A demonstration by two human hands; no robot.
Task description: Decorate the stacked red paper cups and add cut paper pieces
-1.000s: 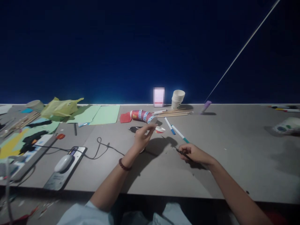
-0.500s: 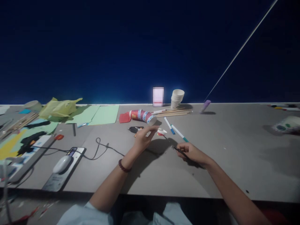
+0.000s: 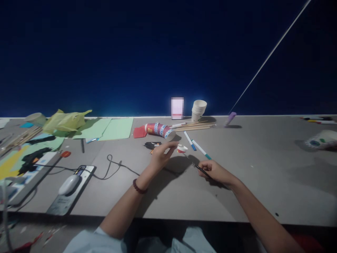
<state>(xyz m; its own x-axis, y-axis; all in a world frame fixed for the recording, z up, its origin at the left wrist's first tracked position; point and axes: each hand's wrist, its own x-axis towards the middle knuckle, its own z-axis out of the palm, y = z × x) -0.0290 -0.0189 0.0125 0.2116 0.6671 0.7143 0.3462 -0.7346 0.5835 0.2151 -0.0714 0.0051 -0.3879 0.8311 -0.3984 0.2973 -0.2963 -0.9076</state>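
Note:
My left hand, with a dark bead bracelet on its wrist, pinches a small white-and-red piece that looks like part of a paper cup. My right hand is closed around dark-handled scissors. Their thin blades point up and left and reach the lower side of the piece; whether they touch it is too small to tell. Behind my left hand lies a black glue gun, partly hidden. A bent row of red and blue patterned paper cups rests on its side farther back.
Stacked white cups, wooden sticks and markers lie ahead. To the left are green paper sheets, a yellow bag, a power strip, a phone with a white mouse, and a loose cable.
The white-and-red piece is tilted slightly differently, and more of its red side shows. Both hands hold nearly the same places; the view has shifted very slightly.

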